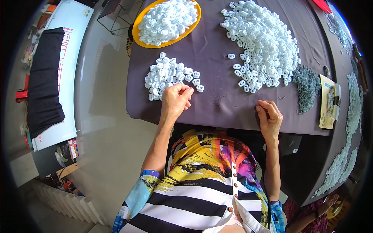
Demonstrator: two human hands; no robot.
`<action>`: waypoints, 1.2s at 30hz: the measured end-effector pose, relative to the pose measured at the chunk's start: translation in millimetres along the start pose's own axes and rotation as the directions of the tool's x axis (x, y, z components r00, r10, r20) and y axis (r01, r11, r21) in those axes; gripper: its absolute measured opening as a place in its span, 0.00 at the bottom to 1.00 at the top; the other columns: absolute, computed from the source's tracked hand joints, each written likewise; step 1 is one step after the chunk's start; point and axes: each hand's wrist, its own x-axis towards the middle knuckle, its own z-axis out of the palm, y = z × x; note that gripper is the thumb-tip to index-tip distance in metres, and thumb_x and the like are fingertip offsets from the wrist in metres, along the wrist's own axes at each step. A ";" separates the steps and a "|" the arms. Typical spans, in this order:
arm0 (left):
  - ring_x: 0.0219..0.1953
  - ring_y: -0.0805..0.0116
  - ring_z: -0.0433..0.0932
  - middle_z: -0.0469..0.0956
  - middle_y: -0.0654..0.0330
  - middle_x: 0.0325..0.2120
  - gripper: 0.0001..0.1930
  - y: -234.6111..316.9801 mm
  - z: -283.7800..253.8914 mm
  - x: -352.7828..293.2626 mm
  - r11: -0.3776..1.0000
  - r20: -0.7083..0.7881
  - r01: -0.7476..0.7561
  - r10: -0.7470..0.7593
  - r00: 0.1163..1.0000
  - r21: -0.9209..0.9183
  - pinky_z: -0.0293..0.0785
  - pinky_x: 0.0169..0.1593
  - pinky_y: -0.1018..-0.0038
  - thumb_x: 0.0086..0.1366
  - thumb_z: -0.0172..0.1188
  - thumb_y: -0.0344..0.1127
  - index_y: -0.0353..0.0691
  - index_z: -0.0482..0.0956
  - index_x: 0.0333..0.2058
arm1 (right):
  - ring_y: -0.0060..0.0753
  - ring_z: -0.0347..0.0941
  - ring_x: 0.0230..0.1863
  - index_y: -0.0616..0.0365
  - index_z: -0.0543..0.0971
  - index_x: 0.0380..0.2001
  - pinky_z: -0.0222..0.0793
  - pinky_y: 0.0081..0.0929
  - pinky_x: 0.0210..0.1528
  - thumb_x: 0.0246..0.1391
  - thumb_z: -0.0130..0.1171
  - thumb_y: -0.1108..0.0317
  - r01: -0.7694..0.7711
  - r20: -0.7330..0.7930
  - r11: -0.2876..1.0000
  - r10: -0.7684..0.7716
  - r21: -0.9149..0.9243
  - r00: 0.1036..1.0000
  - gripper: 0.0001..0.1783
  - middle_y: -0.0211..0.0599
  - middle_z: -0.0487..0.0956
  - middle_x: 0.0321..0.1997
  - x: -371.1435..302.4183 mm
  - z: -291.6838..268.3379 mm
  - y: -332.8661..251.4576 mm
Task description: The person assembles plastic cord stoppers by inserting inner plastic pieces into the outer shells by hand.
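Observation:
My left hand (176, 101) is closed in a pinch at the near edge of a small heap of white oval plastic pieces (165, 73). Whatever lies between its fingertips is hidden. My right hand (270, 121) hovers by the table's front edge, its fingers curled and thumb close to the index finger; anything held there is too small to make out. Beyond it spreads a large pile of white two-holed plastic pieces (268, 42). A heap of small grey-green bits (307, 85) lies to its right.
A yellow oval tray (136, 34) full of white pieces stands at the far left of the dark cloth-covered table (211, 70). At the right are a yellow card package (327, 103) and another table with pale piles (344, 155). Another person's hand (328, 204) shows at lower right.

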 end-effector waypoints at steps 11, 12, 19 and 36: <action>0.13 0.81 0.70 0.73 0.63 0.17 0.06 6.3 28.1 -17.5 0.998 0.049 -0.065 0.066 0.997 -0.019 0.63 0.15 0.86 0.58 0.58 0.32 0.34 0.78 0.29 | 0.25 0.72 0.24 0.62 0.78 0.32 0.66 0.20 0.25 0.46 0.57 0.79 0.030 0.001 0.995 -0.030 0.092 1.000 0.07 0.36 0.75 0.27 -4.8 0.9 14.2; 0.13 0.81 0.69 0.73 0.64 0.17 0.06 5.3 32.3 -18.6 0.996 0.060 -0.091 0.090 0.994 0.013 0.63 0.15 0.87 0.58 0.58 0.32 0.35 0.78 0.29 | 0.26 0.72 0.24 0.62 0.78 0.32 0.67 0.21 0.25 0.46 0.56 0.79 0.035 0.022 0.998 -0.036 0.059 0.999 0.07 0.36 0.75 0.27 -6.4 -0.8 16.5; 0.14 0.82 0.69 0.73 0.66 0.17 0.06 15.0 70.4 -23.4 0.985 0.255 -0.170 0.170 0.952 -0.022 0.64 0.16 0.86 0.59 0.57 0.31 0.34 0.77 0.28 | 0.27 0.73 0.25 0.62 0.77 0.31 0.67 0.22 0.27 0.47 0.55 0.80 0.085 -0.056 0.996 -0.084 0.022 0.995 0.07 0.36 0.75 0.27 -6.2 -34.2 22.1; 0.14 0.83 0.69 0.73 0.66 0.17 0.07 20.0 81.7 -27.3 0.988 0.320 -0.151 0.137 0.937 0.018 0.65 0.17 0.86 0.59 0.58 0.32 0.34 0.77 0.28 | 0.43 0.71 0.26 0.59 0.75 0.26 0.66 0.32 0.28 0.45 0.58 0.75 -0.058 -0.228 0.902 -0.046 -0.427 0.973 0.03 0.40 0.72 0.25 15.9 -39.2 40.0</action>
